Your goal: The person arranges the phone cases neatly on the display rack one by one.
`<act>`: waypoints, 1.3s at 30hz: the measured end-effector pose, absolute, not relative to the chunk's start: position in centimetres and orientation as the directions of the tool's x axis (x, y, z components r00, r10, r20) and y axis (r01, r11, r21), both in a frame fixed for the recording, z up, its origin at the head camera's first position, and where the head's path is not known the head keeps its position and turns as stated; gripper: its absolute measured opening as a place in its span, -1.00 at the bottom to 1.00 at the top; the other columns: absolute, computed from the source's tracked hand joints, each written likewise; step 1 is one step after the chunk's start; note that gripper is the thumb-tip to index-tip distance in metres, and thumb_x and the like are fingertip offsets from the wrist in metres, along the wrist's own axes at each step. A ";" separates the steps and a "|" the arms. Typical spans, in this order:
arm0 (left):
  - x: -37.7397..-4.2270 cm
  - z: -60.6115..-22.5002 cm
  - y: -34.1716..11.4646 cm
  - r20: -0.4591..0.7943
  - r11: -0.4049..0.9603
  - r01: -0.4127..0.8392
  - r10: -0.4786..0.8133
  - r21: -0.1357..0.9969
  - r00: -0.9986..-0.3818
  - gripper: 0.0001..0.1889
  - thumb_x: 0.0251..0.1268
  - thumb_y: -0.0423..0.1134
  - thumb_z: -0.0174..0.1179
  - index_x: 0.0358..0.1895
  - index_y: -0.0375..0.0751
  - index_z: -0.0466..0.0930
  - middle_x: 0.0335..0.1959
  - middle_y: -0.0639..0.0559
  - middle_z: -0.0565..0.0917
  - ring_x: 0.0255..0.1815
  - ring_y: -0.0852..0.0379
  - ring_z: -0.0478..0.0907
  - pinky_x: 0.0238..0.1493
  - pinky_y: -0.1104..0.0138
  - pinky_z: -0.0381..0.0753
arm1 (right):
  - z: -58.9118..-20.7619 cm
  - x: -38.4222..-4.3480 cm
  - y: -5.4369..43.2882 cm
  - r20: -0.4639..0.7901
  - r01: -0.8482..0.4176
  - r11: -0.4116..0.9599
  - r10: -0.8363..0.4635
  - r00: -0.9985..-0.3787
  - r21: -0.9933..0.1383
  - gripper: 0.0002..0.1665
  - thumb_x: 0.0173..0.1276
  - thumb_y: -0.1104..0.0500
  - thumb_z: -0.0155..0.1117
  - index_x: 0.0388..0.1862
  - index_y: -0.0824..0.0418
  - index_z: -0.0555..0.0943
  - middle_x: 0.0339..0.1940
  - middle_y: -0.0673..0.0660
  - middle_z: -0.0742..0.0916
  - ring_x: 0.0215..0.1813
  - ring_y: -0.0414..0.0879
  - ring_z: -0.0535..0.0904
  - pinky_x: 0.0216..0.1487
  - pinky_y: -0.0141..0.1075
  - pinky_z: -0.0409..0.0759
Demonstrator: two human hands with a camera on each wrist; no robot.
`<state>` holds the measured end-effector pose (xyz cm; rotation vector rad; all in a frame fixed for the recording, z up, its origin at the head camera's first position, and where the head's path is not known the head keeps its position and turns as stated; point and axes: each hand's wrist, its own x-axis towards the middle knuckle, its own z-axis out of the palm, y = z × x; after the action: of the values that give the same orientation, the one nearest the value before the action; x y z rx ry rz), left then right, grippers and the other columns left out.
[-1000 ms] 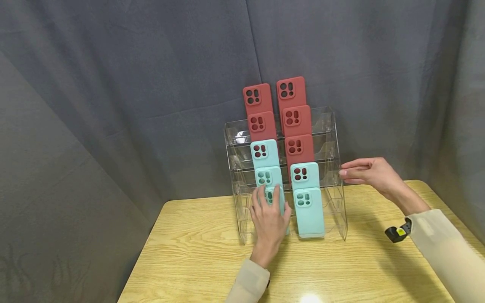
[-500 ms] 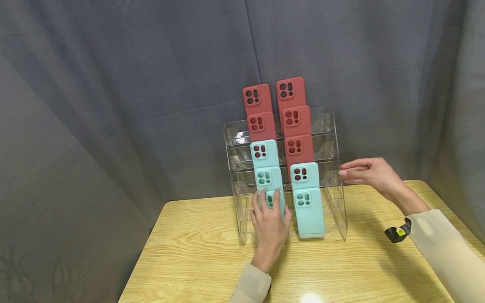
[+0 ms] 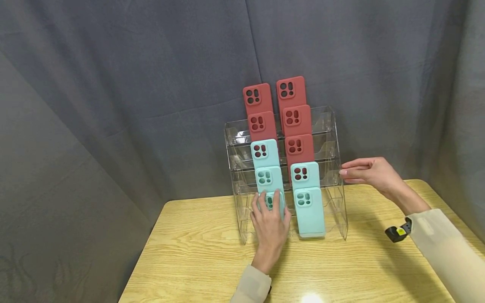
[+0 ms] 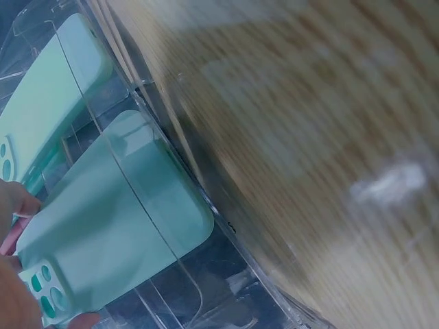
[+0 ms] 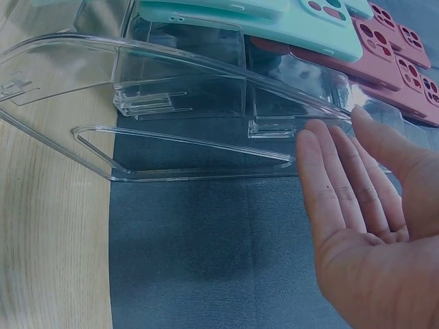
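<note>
A clear tiered display rack [image 3: 235,181] stands on the wooden table, holding two columns of phone cases. My left hand [image 3: 270,229] grips the upper end of the mint phone case [image 4: 116,212] in the bottom left slot; thumb and fingers sit at its opposite edges, around the camera cutouts. The case's lower end rests behind the slot's clear front. My right hand [image 3: 375,174] touches the rack's right side with nearly straight fingers, and in the right wrist view the thumb [image 5: 374,133] lies by the panel's edge. Another mint phone case [image 3: 310,219] fills the bottom right slot.
Above are more mint cases [image 3: 268,155] and red cases [image 3: 295,99], overlapping in steps up both columns. Grey curtain [image 3: 151,84] hangs behind and at both sides. The wooden table [image 3: 189,244] extends in front and to the left of the rack.
My left hand has slid slightly down with the bottom left mint case, exposing more of the case above it. The right hand has stayed at the rack's side.
</note>
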<state>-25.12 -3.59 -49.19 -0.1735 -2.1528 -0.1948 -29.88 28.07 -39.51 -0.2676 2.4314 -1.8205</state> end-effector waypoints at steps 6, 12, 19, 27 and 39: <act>-25.2 -49.3 -3.5 0.834 0.974 0.212 0.054 0.076 -0.549 -0.34 0.09 0.00 0.56 0.32 0.07 0.62 0.26 -0.21 0.56 0.33 -0.24 0.51 -0.05 0.02 0.79 | -39.4 -29.7 28.1 0.029 -0.084 0.274 -0.200 -0.979 -0.958 -0.24 0.45 -0.02 0.47 0.41 0.46 0.51 -0.12 -0.25 0.86 -0.03 -0.26 0.84 0.04 -0.41 0.82; -25.4 -49.5 -3.4 0.838 0.978 0.200 0.056 0.064 -0.542 -0.33 0.09 0.02 0.57 0.33 0.07 0.61 0.26 -0.21 0.57 0.34 -0.24 0.51 -0.08 0.00 0.80 | -39.4 -29.7 28.1 0.036 -0.094 0.284 -0.202 -0.979 -0.954 -0.24 0.45 -0.02 0.47 0.40 0.46 0.52 -0.10 -0.26 0.86 -0.03 -0.28 0.83 0.06 -0.38 0.83; -25.1 -49.1 -4.0 0.832 0.979 0.199 0.086 0.030 -0.548 -0.32 0.09 0.08 0.59 0.33 0.11 0.62 0.26 -0.20 0.59 0.32 -0.24 0.55 0.02 -0.02 0.72 | -39.4 -29.6 28.0 0.038 -0.094 0.282 -0.195 -0.980 -0.955 -0.24 0.46 -0.03 0.46 0.40 0.47 0.52 -0.12 -0.25 0.86 -0.04 -0.28 0.83 0.05 -0.37 0.83; -25.3 -45.9 -7.3 0.847 0.959 0.276 0.091 0.068 -0.524 -0.46 0.33 0.05 0.41 0.30 -0.07 0.61 0.17 -0.19 0.62 0.21 -0.17 0.57 0.06 0.03 0.55 | -39.2 -28.9 28.7 0.102 -0.135 0.345 -0.113 -0.988 -0.929 -0.25 0.52 -0.13 0.37 0.39 0.41 0.51 -0.15 -0.36 0.81 -0.11 -0.37 0.82 -0.05 -0.52 0.80; -27.4 -41.4 -16.9 0.831 0.926 0.343 0.064 0.157 -0.552 -0.59 0.43 -0.13 0.34 0.21 -0.29 0.65 0.04 -0.30 0.64 0.04 -0.28 0.60 -0.06 -0.09 0.64 | -38.9 -28.1 29.9 0.153 -0.154 0.481 -0.042 -0.987 -0.863 -0.08 0.54 -0.25 0.27 0.58 0.32 0.28 0.29 0.22 0.69 -0.11 -0.43 0.75 -0.10 -0.54 0.75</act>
<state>-27.35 -16.86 -41.40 -0.2887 -2.1372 -0.3752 -28.08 29.87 -38.93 -0.1852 2.7975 -1.6482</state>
